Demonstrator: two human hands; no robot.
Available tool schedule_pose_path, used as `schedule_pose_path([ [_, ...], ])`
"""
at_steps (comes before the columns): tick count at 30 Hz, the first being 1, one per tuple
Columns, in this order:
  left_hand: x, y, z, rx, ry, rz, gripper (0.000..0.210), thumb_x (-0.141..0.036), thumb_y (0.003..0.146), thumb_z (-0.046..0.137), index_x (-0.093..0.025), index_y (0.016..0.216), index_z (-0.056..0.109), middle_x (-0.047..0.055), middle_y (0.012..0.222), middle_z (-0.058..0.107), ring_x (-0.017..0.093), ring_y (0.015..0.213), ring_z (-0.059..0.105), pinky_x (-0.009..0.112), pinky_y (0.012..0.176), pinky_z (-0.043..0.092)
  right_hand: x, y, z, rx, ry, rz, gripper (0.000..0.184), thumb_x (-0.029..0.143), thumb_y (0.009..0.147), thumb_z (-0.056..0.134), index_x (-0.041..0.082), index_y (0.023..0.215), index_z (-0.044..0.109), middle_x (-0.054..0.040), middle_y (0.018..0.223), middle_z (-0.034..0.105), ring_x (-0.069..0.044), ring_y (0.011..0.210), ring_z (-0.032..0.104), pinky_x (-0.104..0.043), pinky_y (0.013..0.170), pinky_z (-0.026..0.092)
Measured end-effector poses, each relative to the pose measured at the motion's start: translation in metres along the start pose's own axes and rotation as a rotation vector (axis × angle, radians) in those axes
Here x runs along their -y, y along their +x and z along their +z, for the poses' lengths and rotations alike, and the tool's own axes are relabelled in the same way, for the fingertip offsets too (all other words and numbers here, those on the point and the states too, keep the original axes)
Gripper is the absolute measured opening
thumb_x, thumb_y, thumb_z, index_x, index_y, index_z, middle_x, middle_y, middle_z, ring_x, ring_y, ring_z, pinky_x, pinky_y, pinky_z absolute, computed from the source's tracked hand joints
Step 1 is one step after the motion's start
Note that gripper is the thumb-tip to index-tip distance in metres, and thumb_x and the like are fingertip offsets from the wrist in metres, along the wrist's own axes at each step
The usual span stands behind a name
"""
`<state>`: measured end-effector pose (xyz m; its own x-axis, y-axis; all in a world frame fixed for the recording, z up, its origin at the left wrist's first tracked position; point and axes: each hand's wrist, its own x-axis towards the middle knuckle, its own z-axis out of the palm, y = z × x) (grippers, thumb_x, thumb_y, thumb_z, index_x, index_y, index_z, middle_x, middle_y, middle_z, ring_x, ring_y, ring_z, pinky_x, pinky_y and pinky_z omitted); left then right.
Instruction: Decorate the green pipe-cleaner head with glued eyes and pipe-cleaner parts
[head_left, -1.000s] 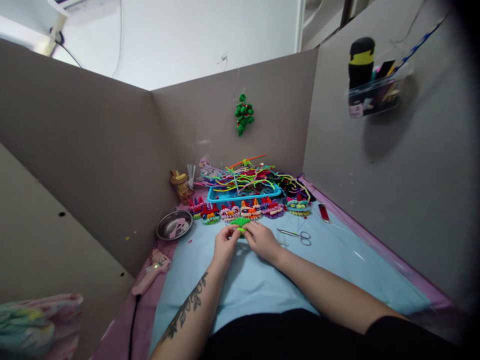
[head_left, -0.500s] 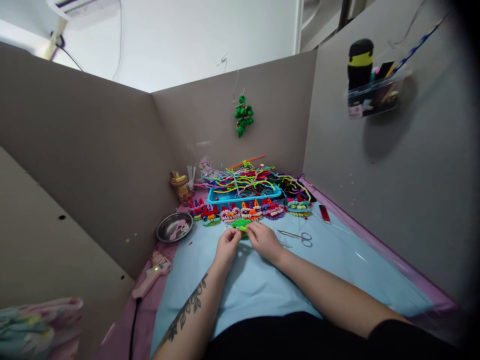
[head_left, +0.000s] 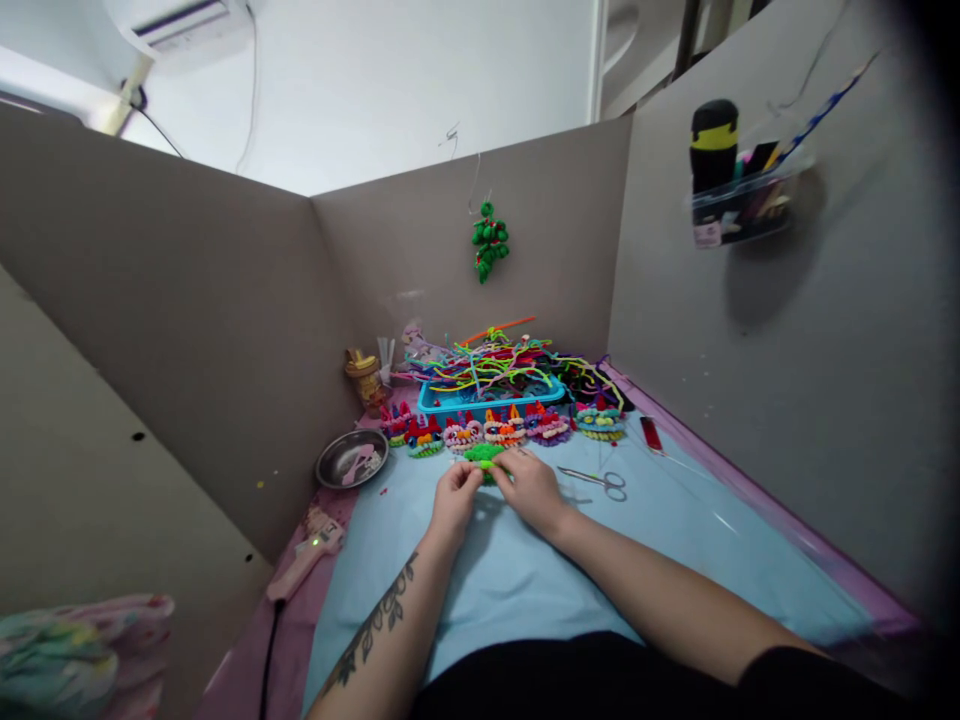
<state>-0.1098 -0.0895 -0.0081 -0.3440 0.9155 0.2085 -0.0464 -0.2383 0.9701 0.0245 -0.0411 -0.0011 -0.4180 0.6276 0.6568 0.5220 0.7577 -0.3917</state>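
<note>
Between my hands is a small green fuzzy pipe-cleaner piece [head_left: 482,454], with a brighter lime-green strip across its near side. My left hand [head_left: 455,492] pinches the piece's left end between thumb and fingers. From the right, my right hand [head_left: 527,487] grips it with the thumb along the lime strip and the fingers over the top. The underside of the piece is hidden by my fingers. Just behind it stands a row of colourful pipe-cleaner animal faces [head_left: 505,427]. Scissors [head_left: 596,481] lie to the right of my right hand.
A blue tray [head_left: 491,401] heaped with pipe cleaners stands at the back. On the left are a metal bowl [head_left: 328,472] and a pink glue gun [head_left: 307,562] with its light on. A red-handled tool [head_left: 650,434] lies right. Grey partitions [head_left: 405,240] enclose the table.
The whole view has shifted slightly downward in the picture. Both hands keep their grip on the green piece, and the right hand's fingers sit slightly further over it.
</note>
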Motion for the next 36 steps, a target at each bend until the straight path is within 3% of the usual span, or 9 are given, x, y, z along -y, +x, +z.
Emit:
schedule_pose_path([
  [11, -0.003, 0.000, 0.001, -0.058, 0.079, 0.019, 0.028, -0.041, 0.065, 0.068, -0.014, 0.062, 0.060, 0.000, 0.058, 0.056, 0.011, 0.056, 0.048, 0.024, 0.058, 0.037, 0.001, 0.000, -0.001, 0.022, -0.151, -0.094, 0.012, 0.022, 0.084, 0.054, 0.020, 0.075, 0.062, -0.0038, 0.076, 0.060, -0.018, 0.079, 0.050, -0.027, 0.066, 0.034],
  [16, -0.001, 0.000, 0.000, -0.110, 0.125, -0.013, 0.031, -0.040, 0.063, 0.069, -0.014, 0.053, 0.055, -0.003, 0.049, 0.049, 0.009, 0.050, 0.041, 0.022, 0.052, 0.031, 0.003, 0.000, -0.003, 0.037, -0.202, -0.139, 0.016, 0.023, 0.085, 0.054, 0.020, 0.071, 0.060, -0.0048, 0.075, 0.058, -0.019, 0.078, 0.047, -0.028, 0.065, 0.033],
  [23, 0.001, 0.001, -0.001, -0.108, 0.051, -0.026, 0.027, -0.038, 0.061, 0.071, -0.013, 0.060, 0.060, -0.002, 0.055, 0.056, 0.010, 0.054, 0.047, 0.023, 0.056, 0.035, 0.001, 0.001, 0.001, 0.051, -0.086, -0.062, 0.003, 0.022, 0.082, 0.057, 0.021, 0.082, 0.060, -0.0058, 0.083, 0.060, -0.022, 0.085, 0.050, -0.031, 0.072, 0.039],
  [29, 0.001, 0.006, -0.007, -0.142, -0.004, 0.001, 0.028, -0.038, 0.059, 0.073, -0.013, 0.068, 0.063, 0.000, 0.061, 0.060, 0.012, 0.058, 0.051, 0.023, 0.060, 0.038, -0.012, 0.003, -0.002, 0.034, 0.012, -0.013, 0.023, 0.027, 0.078, 0.062, 0.020, 0.099, 0.058, -0.0067, 0.095, 0.061, -0.023, 0.092, 0.054, -0.032, 0.078, 0.042],
  [36, 0.003, 0.010, -0.014, -0.189, -0.020, 0.036, 0.027, -0.034, 0.061, 0.071, -0.014, 0.076, 0.063, -0.001, 0.065, 0.061, 0.011, 0.059, 0.051, 0.023, 0.061, 0.037, -0.015, 0.004, -0.005, 0.054, 0.075, -0.002, 0.022, 0.025, 0.078, 0.060, 0.020, 0.099, 0.059, -0.0048, 0.094, 0.064, -0.019, 0.084, 0.058, -0.029, 0.074, 0.042],
])
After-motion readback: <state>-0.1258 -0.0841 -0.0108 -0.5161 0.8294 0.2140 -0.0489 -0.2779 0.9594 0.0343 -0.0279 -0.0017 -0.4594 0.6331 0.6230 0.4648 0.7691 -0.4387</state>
